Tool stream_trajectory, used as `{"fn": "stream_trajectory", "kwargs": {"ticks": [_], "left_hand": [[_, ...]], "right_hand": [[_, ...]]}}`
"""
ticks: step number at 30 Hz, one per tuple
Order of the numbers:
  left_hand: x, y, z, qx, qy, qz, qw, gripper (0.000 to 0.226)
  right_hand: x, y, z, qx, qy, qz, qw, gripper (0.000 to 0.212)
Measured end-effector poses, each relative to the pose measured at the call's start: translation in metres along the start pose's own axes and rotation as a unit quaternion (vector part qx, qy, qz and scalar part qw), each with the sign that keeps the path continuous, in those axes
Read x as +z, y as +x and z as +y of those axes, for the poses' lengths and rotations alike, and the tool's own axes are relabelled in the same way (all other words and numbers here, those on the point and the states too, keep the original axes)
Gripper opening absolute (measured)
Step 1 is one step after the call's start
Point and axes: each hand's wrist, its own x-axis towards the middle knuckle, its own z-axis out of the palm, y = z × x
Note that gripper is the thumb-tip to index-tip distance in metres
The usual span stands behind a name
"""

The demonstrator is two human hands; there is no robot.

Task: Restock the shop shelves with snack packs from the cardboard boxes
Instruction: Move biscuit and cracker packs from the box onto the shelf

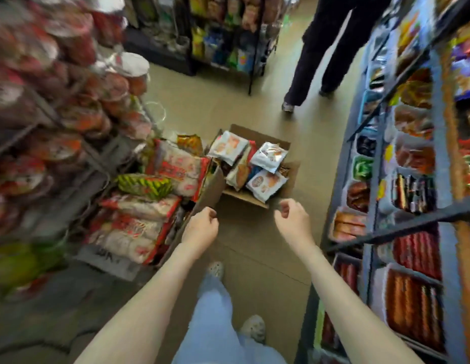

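Note:
An open cardboard box (254, 199) stands on the aisle floor ahead of me, holding several white and red snack packs (268, 156). A second, larger box (210, 190) to its left is piled with red-and-white bags (176, 166). My left hand (201, 227) hangs above the floor just short of the larger box's edge, fingers loosely curled, holding nothing. My right hand (292, 215) is level with it near the small box's front corner, fingers also loosely curled and empty. Blue shelves (435, 106) on the right carry rows of packed snacks.
Another person (331, 48) walks away up the aisle beyond the boxes. A rack of red cup-noodle tubs (71, 95) crowds the left side. A further snack rack (223, 35) stands at the aisle's far end. My legs and shoes (215, 269) are on the tan floor below.

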Motion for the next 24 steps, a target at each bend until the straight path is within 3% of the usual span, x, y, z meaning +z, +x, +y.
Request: {"fn": "stream_trajectory", "kwargs": {"ticks": [6,18,24], "left_hand": [[-0.057,0.024,-0.086,-0.126,-0.055,0.077,0.988,0.036],[-0.130,0.101,-0.197,-0.213,-0.059,0.095,0.970,0.037],[-0.129,0.121,-0.209,-0.214,-0.046,0.080,0.972,0.036]], "right_hand": [[0.078,0.035,-0.069,-0.068,-0.045,-0.106,0.991,0.036],[0.254,0.130,-0.176,-0.137,-0.123,-0.307,0.934,0.062],[0.306,0.153,-0.196,-0.071,-0.121,-0.394,0.908,0.105]]}}
